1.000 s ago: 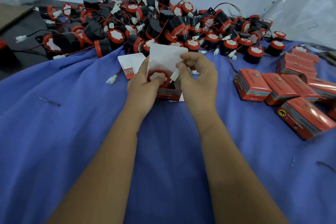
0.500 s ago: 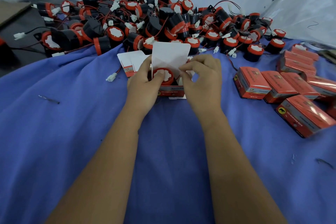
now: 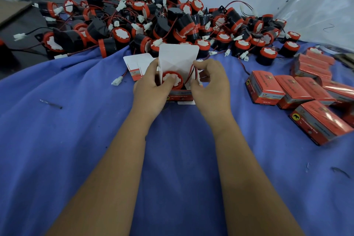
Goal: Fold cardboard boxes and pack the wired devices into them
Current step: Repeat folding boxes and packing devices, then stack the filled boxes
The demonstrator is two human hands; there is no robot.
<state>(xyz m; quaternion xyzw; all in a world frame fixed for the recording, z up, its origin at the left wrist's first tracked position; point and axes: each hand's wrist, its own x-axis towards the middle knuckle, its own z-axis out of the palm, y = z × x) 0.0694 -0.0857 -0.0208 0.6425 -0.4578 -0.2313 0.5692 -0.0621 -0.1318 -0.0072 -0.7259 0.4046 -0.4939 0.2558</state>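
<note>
You are holding an open box (image 3: 180, 96) near the middle of the table (image 3: 76, 140), which is draped in blue cloth, with a wired device (image 3: 171, 80) sitting inside it, red face up. Your left hand (image 3: 151, 88) is gripping the box's left side, its thumb pressing on the device's white center. Your right hand (image 3: 210, 84) is pinching the device's red and black wire (image 3: 193, 72) between curled fingers (image 3: 201, 63) at the box's right side, just beside the upright white flap (image 3: 178, 59). Compared with a second ago, your right hand is sitting lower and closer to the box, the white connector it was lifting is no longer showing, and the device is sitting deeper. A pile of devices (image 3: 162, 25) is lying along the far edge, and packed boxes (image 3: 298, 90) are clustering near the right edge.
</note>
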